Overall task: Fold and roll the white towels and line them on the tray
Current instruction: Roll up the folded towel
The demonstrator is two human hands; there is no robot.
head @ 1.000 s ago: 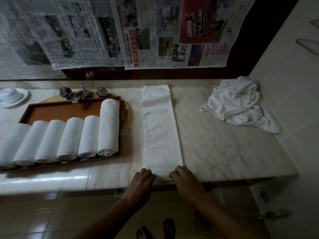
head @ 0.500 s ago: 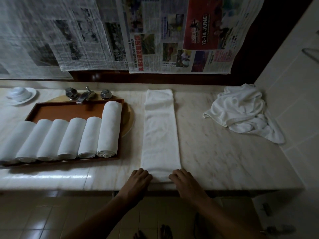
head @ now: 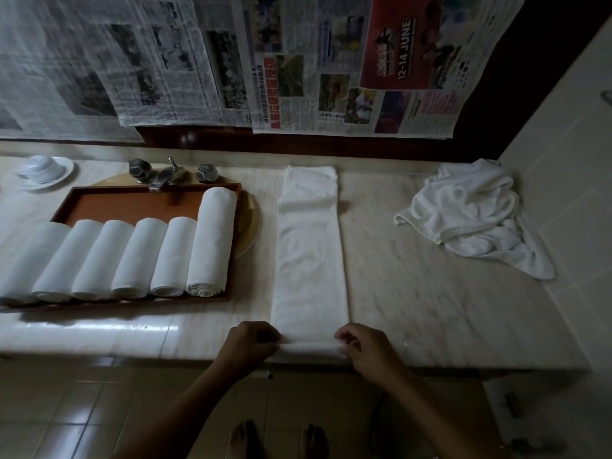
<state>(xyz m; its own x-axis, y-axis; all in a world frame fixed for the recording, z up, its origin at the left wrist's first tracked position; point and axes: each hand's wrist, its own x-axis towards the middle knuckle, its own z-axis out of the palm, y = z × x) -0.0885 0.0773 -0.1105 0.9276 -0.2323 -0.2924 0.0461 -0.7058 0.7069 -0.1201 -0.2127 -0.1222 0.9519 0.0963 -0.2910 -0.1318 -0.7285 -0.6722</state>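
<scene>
A white towel folded into a long strip (head: 309, 256) lies on the marble counter, running from the wall to the front edge. Its near end is turned over into a small roll (head: 311, 348). My left hand (head: 250, 342) grips the left end of that roll with curled fingers. My right hand (head: 367, 344) grips the right end the same way. A brown wooden tray (head: 139, 202) on the left holds several rolled white towels (head: 142, 260) side by side.
A crumpled heap of white towels (head: 473, 213) lies at the back right by the tiled wall. A faucet with two knobs (head: 169, 173) stands behind the tray, a white cup on a saucer (head: 43, 170) at far left. Newspapers (head: 265, 61) hang on the wall.
Both hands have curled the near end of the strip over into a small roll at the counter's front edge. The view has shifted slightly.
</scene>
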